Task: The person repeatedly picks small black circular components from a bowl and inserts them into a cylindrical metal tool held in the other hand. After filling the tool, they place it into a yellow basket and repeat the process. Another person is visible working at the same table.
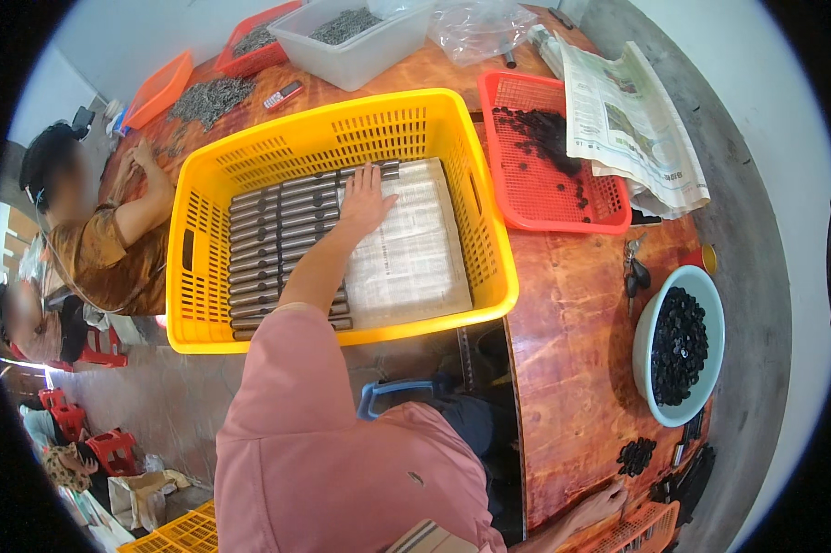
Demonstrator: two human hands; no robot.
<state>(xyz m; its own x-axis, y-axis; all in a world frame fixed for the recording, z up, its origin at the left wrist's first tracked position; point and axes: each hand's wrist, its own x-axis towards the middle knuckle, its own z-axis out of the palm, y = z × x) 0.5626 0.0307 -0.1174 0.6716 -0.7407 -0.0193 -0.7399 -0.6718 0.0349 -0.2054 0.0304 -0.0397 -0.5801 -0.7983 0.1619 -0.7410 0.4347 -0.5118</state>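
Note:
Palm down, my left hand (365, 198) reaches into a yellow plastic crate (342, 336). Its fingers lie stretched over the upper ends of dark grey metal tubes (282, 226), and the thumb points right over a sheet of newspaper (411, 249). The tubes lie side by side in a row on the crate's left half, with dark bands across them. The newspaper covers the right half. My right hand (609, 500) is at the lower right, close to an orange basket (650, 533); its fingers are too unclear to make out.
Right of the crate stand a red basket (609, 217) with black pieces, folded newspapers (632, 120) and a pale blue bowl (644, 350) of black rings. Pliers (635, 272) lie between. Behind are a clear tub (328, 64) and a phone (283, 95). Another person (111, 230) sits left.

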